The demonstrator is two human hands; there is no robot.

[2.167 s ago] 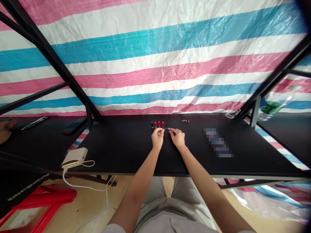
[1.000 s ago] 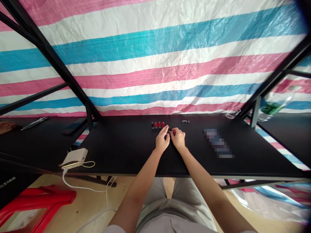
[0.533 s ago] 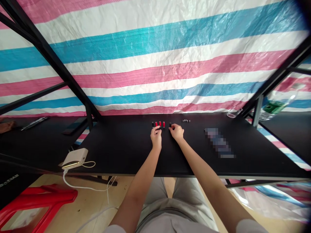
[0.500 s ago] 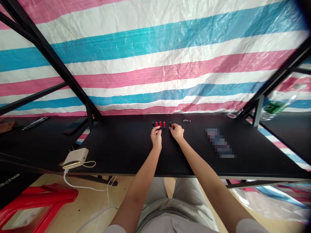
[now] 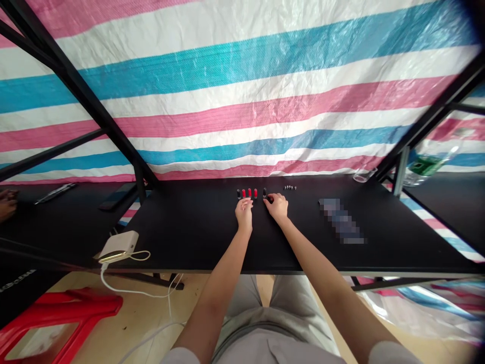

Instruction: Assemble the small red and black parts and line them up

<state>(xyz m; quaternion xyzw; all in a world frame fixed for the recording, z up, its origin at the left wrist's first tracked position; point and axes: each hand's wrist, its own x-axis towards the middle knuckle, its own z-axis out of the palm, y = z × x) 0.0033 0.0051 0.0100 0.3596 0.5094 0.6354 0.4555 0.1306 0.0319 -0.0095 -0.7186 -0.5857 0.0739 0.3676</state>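
Observation:
A short row of small upright pieces stands near the far side of the black table [image 5: 197,237]: a black one [image 5: 238,193] at the left end, then three red ones [image 5: 249,192]. A little apart to the right stands another black piece [image 5: 264,192]. My left hand [image 5: 244,213] rests on the table just in front of the red pieces, fingers loosely stretched, holding nothing. My right hand [image 5: 278,206] has its fingertips pinched at the right-hand black piece.
Several tiny metal parts [image 5: 290,187] lie right of the row, and a blurred flat object [image 5: 341,222] farther right. A white power bank [image 5: 117,245] with a cable sits at the left edge. Behind are the striped tarp and a black frame; below left is a red stool [image 5: 56,313].
My hands worked together on a small black piece, then separated. The right hand stood that piece to the right of the row. The left hand settled in front of the red pieces.

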